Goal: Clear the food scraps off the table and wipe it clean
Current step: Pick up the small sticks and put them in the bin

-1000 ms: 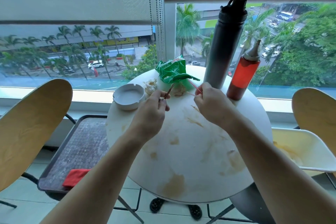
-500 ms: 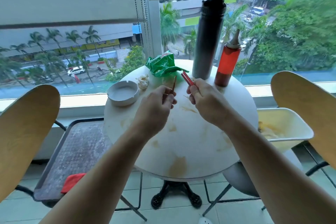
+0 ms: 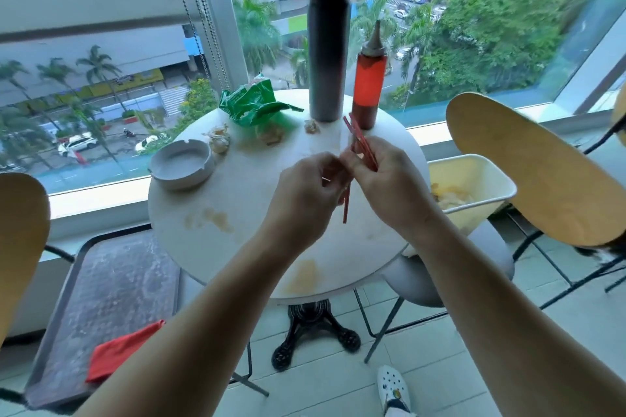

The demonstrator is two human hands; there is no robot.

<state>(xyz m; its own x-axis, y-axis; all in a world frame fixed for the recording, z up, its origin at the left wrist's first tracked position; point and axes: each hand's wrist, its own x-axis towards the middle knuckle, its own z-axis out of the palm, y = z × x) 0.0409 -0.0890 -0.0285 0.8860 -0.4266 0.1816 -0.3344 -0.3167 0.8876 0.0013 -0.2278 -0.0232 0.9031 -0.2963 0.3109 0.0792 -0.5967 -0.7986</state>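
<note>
Red sticks (image 3: 361, 142) pinched together by right hand (image 3: 389, 179) and left hand (image 3: 305, 200); seemingly gathered for binning.

Two hands meet over one round white table (image 3: 237, 213). Two thin red sticks (image 3: 362, 142) rise from the right hand (image 3: 389, 186); a third red stick (image 3: 345, 206) hangs below, between both hands. Beyond the left hand (image 3: 305, 203): one crumpled green wrapper (image 3: 254, 101), one round white ashtray (image 3: 183, 162), four pale food scraps (image 3: 218, 139). Beyond the right: one dark bottle (image 3: 328, 44), one red squeeze bottle (image 3: 369, 85).
</note>
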